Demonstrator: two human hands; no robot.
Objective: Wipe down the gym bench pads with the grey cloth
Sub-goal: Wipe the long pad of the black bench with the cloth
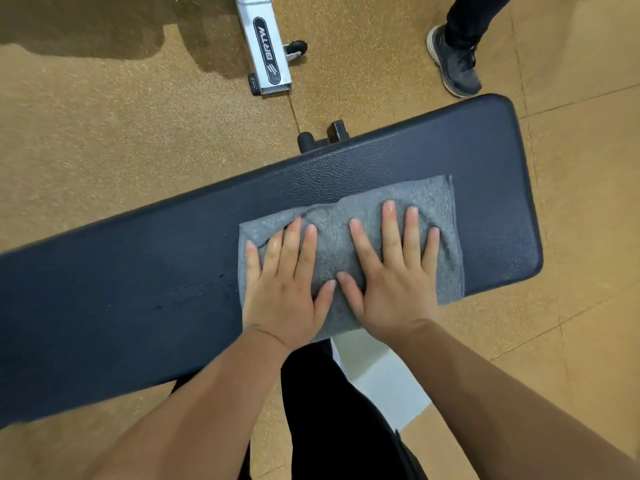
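A long dark navy bench pad [121,289] runs across the view from lower left to upper right. The grey cloth [433,199] lies flat on its right part and hangs a little over the near edge. My left hand [284,282] presses flat on the cloth's left half, fingers spread. My right hand [394,271] presses flat on the right half, fingers spread too. The thumbs nearly touch in the middle. Neither hand grips the cloth. A few small wet marks show on the pad left of the cloth.
A silver frame leg [266,53] marked BRTW with a small wheel [298,48] lies on the tan floor beyond the bench. Another person's black shoe [453,60] stands at the upper right. A black bracket [325,135] sticks out behind the pad. A white frame part [384,379] sits below.
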